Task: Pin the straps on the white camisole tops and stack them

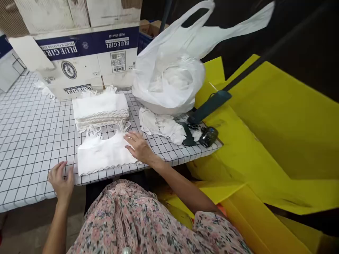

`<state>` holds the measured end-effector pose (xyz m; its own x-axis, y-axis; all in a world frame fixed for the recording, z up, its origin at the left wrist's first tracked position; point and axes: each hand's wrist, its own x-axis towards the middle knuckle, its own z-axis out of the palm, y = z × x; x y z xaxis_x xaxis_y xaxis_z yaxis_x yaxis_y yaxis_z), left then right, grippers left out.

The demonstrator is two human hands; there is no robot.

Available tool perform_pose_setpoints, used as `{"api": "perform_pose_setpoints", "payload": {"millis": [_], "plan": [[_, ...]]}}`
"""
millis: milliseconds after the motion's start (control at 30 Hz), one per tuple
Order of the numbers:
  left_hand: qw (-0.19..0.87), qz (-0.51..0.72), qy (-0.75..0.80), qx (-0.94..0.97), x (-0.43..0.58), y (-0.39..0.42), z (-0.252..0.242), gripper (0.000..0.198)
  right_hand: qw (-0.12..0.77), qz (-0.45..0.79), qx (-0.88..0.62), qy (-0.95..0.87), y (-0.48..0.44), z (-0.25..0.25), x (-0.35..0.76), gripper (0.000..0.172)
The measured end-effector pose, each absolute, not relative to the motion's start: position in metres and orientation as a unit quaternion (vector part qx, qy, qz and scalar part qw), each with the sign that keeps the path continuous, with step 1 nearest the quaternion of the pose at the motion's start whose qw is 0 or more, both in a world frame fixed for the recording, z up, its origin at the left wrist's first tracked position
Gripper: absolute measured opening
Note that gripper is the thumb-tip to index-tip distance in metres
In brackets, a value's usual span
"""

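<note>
A white strappy camisole top (103,155) lies flat near the table's front edge, its thin straps pointing away from me. My right hand (140,146) rests on its right side with the fingers spread and nothing gripped. To the left of the garment, my left hand (61,178) lies on the checked cloth, fingers apart and holding nothing. Just behind, a neat stack of folded white tops (100,107) with scalloped edges sits close to the straps of the single one.
A white BLUE GIRL carton (87,63) stands upside down behind the stack. Right of it, a filled white plastic bag (169,77) sits on the checked tablecloth (34,141). Crumpled white cloth (161,125) and a black object (208,137) lie before it. Yellow sheeting (265,130) borders the table's right side.
</note>
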<state>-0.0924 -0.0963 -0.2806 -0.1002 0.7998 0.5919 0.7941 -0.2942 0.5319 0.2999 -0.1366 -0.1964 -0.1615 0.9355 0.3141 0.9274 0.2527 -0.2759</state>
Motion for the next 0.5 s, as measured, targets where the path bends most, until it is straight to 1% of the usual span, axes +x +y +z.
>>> {"api": "perform_pose_setpoints", "payload": {"millis": [67, 133, 233, 300, 367, 400, 433, 467, 500], "plan": [[-0.014, 0.443, 0.593, 0.672, -0.086, -0.096, -0.287, 0.050, 0.228, 0.005, -0.622, -0.749, -0.149, -0.208, 0.302, 0.041], [-0.020, 0.450, 0.595, 0.665, -0.083, -0.093, -0.288, 0.051, 0.240, -0.005, -0.628, -0.740, -0.156, -0.218, 0.296, 0.041], [-0.007, 0.478, 0.589, 0.652, -0.086, -0.091, -0.277, 0.044, 0.266, -0.018, -0.626, -0.733, -0.166, -0.225, 0.285, 0.041], [-0.013, 0.499, 0.561, 0.660, -0.086, -0.088, -0.255, 0.037, 0.289, -0.029, -0.617, -0.731, -0.171, -0.216, 0.290, 0.040], [-0.026, 0.516, 0.511, 0.687, -0.075, -0.078, -0.221, 0.033, 0.321, -0.043, -0.608, -0.725, -0.168, -0.189, 0.314, 0.042], [-0.028, 0.525, 0.476, 0.705, -0.063, -0.068, -0.198, 0.033, 0.340, -0.053, -0.608, -0.715, -0.162, -0.167, 0.334, 0.044], [-0.021, 0.533, 0.442, 0.721, -0.047, -0.055, -0.172, 0.032, 0.362, -0.064, -0.609, -0.703, -0.152, -0.140, 0.359, 0.047], [-0.013, 0.535, 0.407, 0.741, -0.026, -0.039, -0.144, 0.030, 0.398, -0.074, -0.617, -0.675, -0.138, -0.109, 0.386, 0.046], [0.003, 0.533, 0.364, 0.764, -0.002, -0.020, -0.115, 0.028, 0.412, -0.094, -0.634, -0.647, -0.120, -0.077, 0.414, 0.046]]}}
